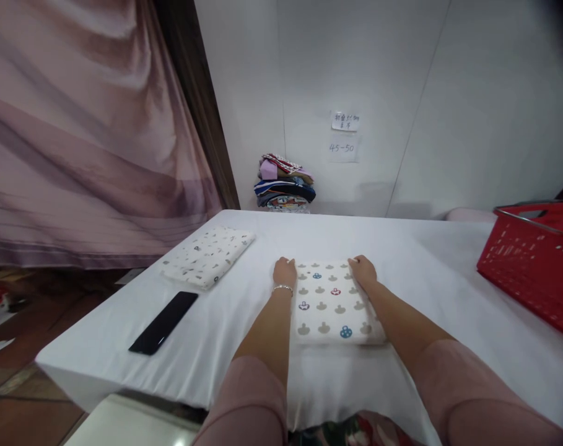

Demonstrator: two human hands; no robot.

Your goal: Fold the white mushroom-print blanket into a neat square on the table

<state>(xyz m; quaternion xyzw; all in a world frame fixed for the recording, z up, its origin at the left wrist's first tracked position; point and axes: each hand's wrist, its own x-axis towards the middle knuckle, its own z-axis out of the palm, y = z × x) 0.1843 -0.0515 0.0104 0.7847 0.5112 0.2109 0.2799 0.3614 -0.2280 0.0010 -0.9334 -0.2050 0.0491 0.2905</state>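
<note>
A folded white cloth (pixel 328 306) printed with grey, blue and red mushrooms lies flat on the table in front of me. My left hand (pixel 285 272) grips its far left corner, fingers closed on the edge. At the far right corner, my right hand (pixel 362 271) pinches the same cloth. Both forearms run along its two sides. To the left rests another folded white cloth (pixel 209 255) with small scattered prints, touched by neither hand. A black phone (pixel 164 323) lies nearer to me, below that second cloth.
The table (pixel 430 260) has a white covering. A red plastic basket (pixel 532 266) stands at its right side. Stacked folded fabrics (pixel 285 183) sit beyond the far edge, by the wall. Handwritten paper signs (pixel 344 148) hang there. A pink curtain (pixel 86 136) drapes at left.
</note>
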